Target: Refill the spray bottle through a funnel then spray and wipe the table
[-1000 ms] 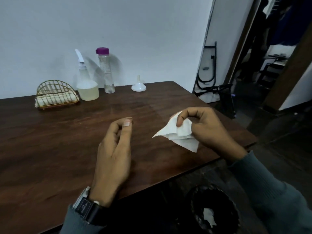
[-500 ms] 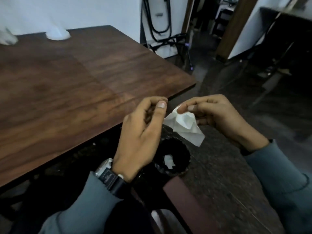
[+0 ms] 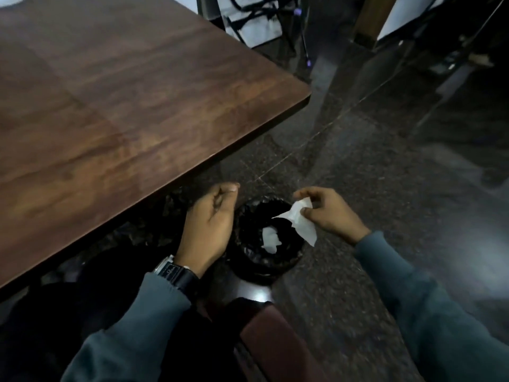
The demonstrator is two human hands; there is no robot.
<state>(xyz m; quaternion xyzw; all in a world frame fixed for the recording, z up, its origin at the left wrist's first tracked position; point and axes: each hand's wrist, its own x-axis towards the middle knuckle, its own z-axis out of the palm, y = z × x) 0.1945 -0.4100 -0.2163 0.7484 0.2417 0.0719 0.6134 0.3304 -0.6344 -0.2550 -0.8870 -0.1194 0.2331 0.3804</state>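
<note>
While the used tissue [image 3: 298, 221] was pinched in the right hand [image 3: 329, 213] directly above the bin [image 3: 268, 267], the left hand [image 3: 210, 224], loosely curled and empty, was held just beside its rim.

Both forearms wear long grey-blue sleeves [image 3: 429, 310] of soft knit fabric ending in plain cuffs at the wrists; left wrist carries a wristwatch [image 3: 176, 272] with a silver-toned case and a wide black strap; both hands are bare.
</note>
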